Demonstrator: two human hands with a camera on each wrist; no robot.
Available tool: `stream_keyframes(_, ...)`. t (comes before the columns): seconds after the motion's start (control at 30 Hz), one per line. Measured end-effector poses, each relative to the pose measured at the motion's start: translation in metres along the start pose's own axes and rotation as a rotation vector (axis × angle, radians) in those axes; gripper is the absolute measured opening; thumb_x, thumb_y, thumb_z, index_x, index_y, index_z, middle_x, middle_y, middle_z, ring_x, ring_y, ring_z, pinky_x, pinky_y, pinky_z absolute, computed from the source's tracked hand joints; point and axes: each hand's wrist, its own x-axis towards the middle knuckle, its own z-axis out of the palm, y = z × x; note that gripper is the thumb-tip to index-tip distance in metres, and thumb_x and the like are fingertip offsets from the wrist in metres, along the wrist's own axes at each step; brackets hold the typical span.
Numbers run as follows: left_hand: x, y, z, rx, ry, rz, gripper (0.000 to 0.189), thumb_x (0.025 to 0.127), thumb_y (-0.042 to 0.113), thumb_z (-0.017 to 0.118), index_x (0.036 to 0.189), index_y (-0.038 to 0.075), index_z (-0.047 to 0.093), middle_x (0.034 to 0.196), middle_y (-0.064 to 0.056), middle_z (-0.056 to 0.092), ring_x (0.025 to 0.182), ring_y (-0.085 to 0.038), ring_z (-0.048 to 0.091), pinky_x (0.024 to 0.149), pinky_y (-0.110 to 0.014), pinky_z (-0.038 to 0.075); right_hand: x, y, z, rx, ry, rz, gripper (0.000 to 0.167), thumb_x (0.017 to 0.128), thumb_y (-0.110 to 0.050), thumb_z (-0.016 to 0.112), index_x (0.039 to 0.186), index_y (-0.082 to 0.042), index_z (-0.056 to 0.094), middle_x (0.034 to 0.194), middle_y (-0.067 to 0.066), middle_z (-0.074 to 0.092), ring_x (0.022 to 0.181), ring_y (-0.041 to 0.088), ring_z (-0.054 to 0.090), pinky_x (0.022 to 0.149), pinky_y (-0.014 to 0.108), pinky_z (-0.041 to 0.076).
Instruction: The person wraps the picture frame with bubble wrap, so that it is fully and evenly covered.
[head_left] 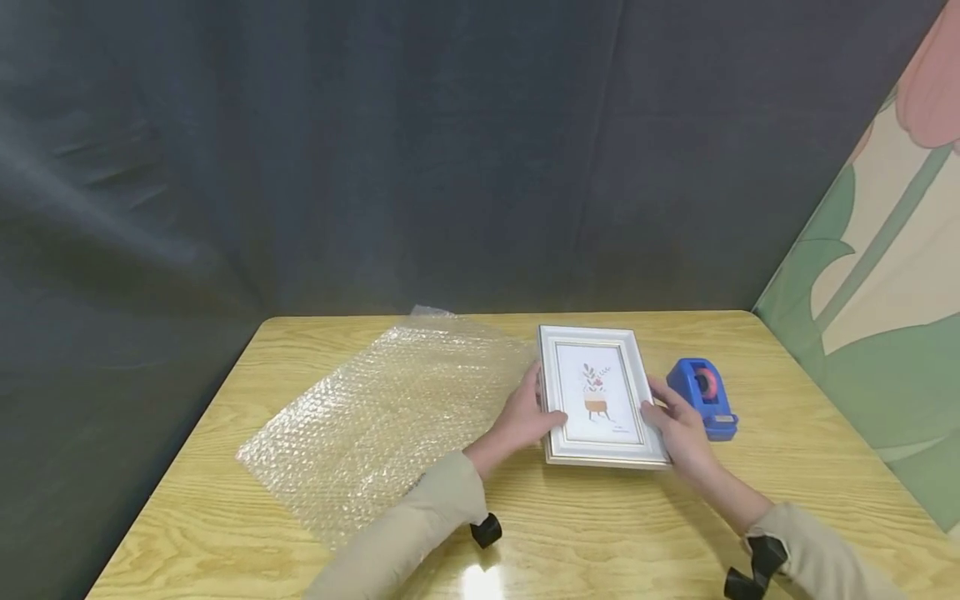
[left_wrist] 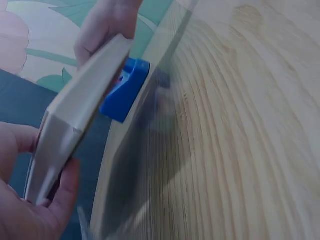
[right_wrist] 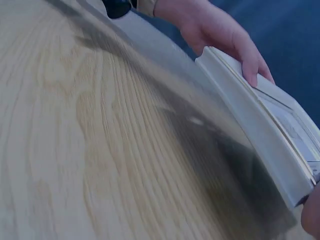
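Both hands hold a white picture frame above the table, its front tilted up and showing a printed plant in a pot on legs. The left hand grips the frame's left side, thumb over the front edge and fingers behind. On the opposite side, the right hand grips the edge with its thumb at the front. In the left wrist view the frame appears edge-on between the two hands. The right wrist view shows the frame's lower side raised over the wood, with a shadow under it.
A sheet of bubble wrap lies flat on the left of the wooden table, partly beneath the left forearm. Just beyond the right hand stands a blue tape dispenser with a roll in it. A dark curtain hangs behind the table.
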Motion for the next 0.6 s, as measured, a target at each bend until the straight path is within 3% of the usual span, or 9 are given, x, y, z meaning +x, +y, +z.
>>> stream_keyframes(0.13,-0.007,-0.007,-0.020,-0.059,-0.019,0.037,0.094,0.070,0.004,0.069,0.146,0.012,0.014,0.099,-0.009,0.052,0.080,-0.016,0.058,0.070,-0.027,0.051,-0.001,-0.007,0.013,0.092,-0.055,0.003,0.052,0.096,-0.008,0.041,0.142,0.003,0.020,0.133,0.015,0.031,0.087,-0.002,0.053,0.070,0.017,0.050)
stream_keyframes(0.23,-0.013,-0.012,-0.033,-0.106,-0.028,0.058,0.094,0.071,0.002,0.070,0.146,0.012,0.014,0.098,-0.010,0.050,0.075,-0.015,0.058,0.060,-0.026,0.053,-0.002,-0.012,0.023,0.123,-0.094,0.004,0.052,0.095,-0.006,0.041,0.142,0.003,0.019,0.132,0.014,0.031,0.087,-0.001,0.054,0.070,0.019,0.050)
stream_keyframes(0.43,-0.025,-0.019,-0.058,-0.115,-0.044,0.062,0.093,0.074,0.002,0.069,0.146,0.014,0.012,0.104,-0.014,0.047,0.074,-0.017,0.057,0.056,-0.029,0.054,-0.003,-0.021,0.041,0.062,-0.126,-0.028,0.057,0.092,-0.001,0.044,0.143,0.002,0.018,0.136,0.019,0.029,0.092,-0.003,0.052,0.074,0.016,0.048)
stream_keyframes(0.6,-0.039,-0.022,-0.078,-0.102,-0.064,0.072,0.094,0.075,0.002,0.069,0.146,0.015,0.009,0.102,-0.015,0.047,0.075,-0.017,0.058,0.056,-0.029,0.055,-0.004,-0.026,0.056,0.021,-0.151,-0.045,0.059,0.090,0.002,0.047,0.143,0.000,0.021,0.136,0.019,0.031,0.100,0.009,0.053,0.076,0.016,0.048)
